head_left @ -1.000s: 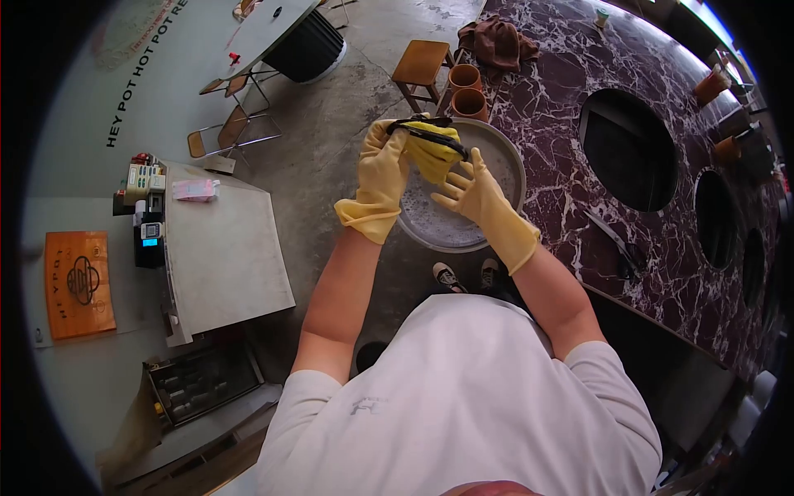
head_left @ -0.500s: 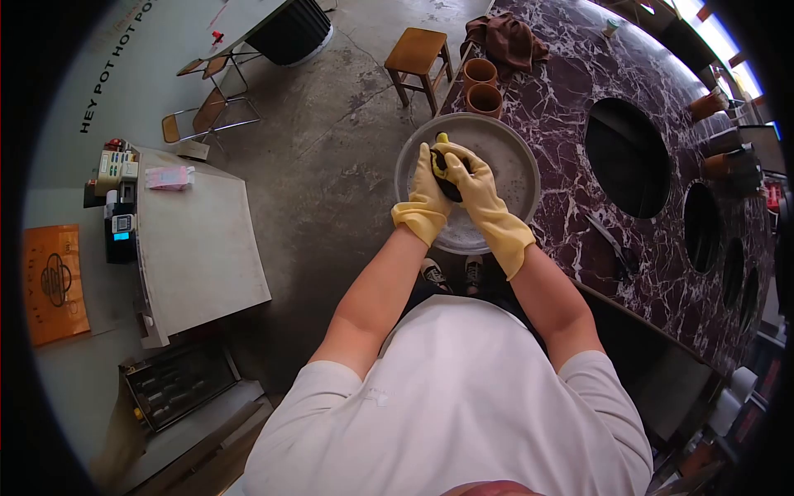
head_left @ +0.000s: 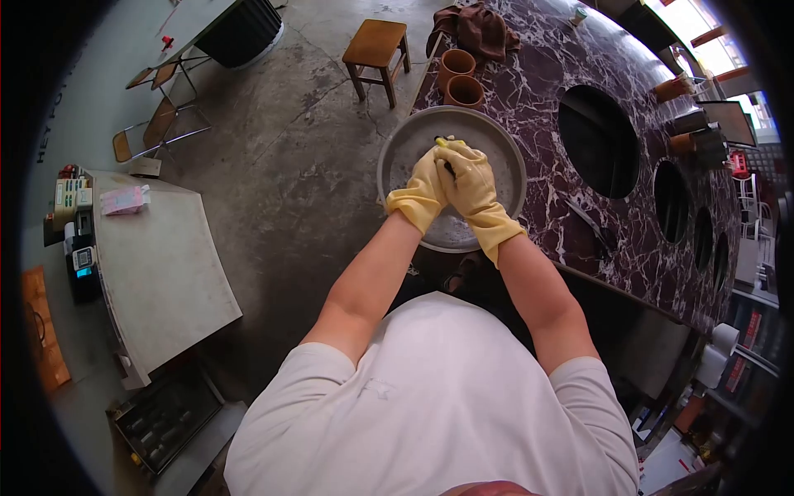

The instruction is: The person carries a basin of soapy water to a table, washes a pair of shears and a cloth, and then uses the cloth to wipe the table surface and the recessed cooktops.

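Both my hands wear pale yellow rubber gloves and are closed together over a large round grey metal tray (head_left: 516,149). My left hand (head_left: 425,188) wraps one side of a dark, rounded thing with yellow-green parts (head_left: 442,141). Against its other side presses my right hand (head_left: 470,175), fingers curled over the top. Only a small yellow-green end and bits of black show between the gloves, so its kind cannot be made out. The tray overhangs the edge of a dark red marbled counter (head_left: 542,211).
Two brown cups (head_left: 460,89) stand just beyond the tray, near a crumpled brown cloth (head_left: 477,31). A black-handled tool (head_left: 592,223) lies on the counter, left of round dark openings (head_left: 599,140). A wooden stool (head_left: 376,45) stands beyond; a pale table (head_left: 165,273) is at left.
My hands have closed further around the dark thing, hiding most of it. The whole view has shifted, so the surroundings sit further left in the picture.
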Tool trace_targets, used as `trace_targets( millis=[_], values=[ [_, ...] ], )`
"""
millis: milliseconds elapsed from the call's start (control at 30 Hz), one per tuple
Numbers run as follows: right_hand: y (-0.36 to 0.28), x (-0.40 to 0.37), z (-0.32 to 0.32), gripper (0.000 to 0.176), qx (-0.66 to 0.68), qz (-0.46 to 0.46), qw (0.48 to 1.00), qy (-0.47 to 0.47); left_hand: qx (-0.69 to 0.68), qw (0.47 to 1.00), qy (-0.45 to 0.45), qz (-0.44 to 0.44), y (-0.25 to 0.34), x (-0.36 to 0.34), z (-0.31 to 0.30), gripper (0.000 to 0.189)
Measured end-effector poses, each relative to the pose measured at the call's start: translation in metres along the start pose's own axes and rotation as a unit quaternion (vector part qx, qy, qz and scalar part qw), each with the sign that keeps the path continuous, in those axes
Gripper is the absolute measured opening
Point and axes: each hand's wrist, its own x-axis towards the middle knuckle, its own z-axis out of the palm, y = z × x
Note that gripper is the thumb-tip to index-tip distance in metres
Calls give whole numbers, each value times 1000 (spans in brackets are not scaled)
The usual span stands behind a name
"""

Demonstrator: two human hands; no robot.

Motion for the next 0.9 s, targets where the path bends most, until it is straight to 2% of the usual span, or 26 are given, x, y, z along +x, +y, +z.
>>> trace_targets(
  millis=[33, 100, 133, 200, 300, 333, 367, 400, 433, 467, 500, 533, 600, 633, 667, 733, 800, 833, 867, 900],
  values=[
    [0, 0, 0, 22, 2, -3, 1000, 0, 1, 1000, 0, 3, 0, 1, -3, 30],
    [2, -2, 0, 18, -22, 57, 998, -19, -45, 997, 59, 3, -4, 5, -7, 33],
    [2, -1, -1, 18, -18, 54, 998, -18, -42, 997, 60, 7, -6, 5, -4, 33],
    [4, 2, -3, 20, -28, 122, 989, -74, 1, 999, 39, 25, -11, 4, 1, 37],
    [20, 0, -3, 19, 10, 102, 992, -77, 85, 995, 18, 57, -16, -2, 17, 41],
    [26, -2, 0, 19, 23, 94, 992, -84, 87, 993, 27, 71, -23, -14, 42, 41],
    [34, -4, 3, 20, 33, 89, 991, -95, 350, 915, 160, 124, -32, -30, 82, 40],
    [39, -3, 3, 21, 42, 83, 990, -104, 580, 747, 282, 159, -40, -37, 108, 39],
    [42, 1, 1, 21, 54, 75, 990, -107, 581, 741, 294, 166, -39, -12, 65, 39],
    [43, 3, -2, 23, 64, 74, 987, -126, 403, 879, 178, 184, -44, -5, 18, 38],
    [43, 3, -5, 25, 73, 76, 984, -144, 200, 960, 47, 190, -24, -2, -29, 36],
    [44, 4, -8, 25, 80, 75, 983, -145, 203, 959, 52, 192, -31, -8, -14, 36],
    [46, 9, -10, 27, 118, 68, 978, -158, 141, 925, 240, 259, -47, -18, 36, 34],
    [44, 12, -9, 29, 122, 73, 976, -164, 101, 943, 173, 266, -43, -18, 21, 36],
    [39, 16, -14, 30, 142, 93, 971, -170, 131, 893, 316, 292, -53, -19, 62, 36],
    [31, 23, -23, 31, 165, 127, 962, -178, 274, 869, 250, 328, -33, -19, 10, 36],
    [33, 25, -25, 29, 224, 79, 960, -149, 180, 861, 288, 379, -33, -20, 37, 35],
    [36, 29, -33, 33, 259, 76, 949, -165, 260, 814, 331, 401, -30, -24, 40, 35],
    [35, 31, -50, 33, 253, 75, 952, -156, 315, 782, 389, 370, -44, -39, 102, 32],
    [31, 32, -74, 36, 343, 147, 912, -167, 301, 787, 383, 379, -50, -43, 120, 30]
  ],
)
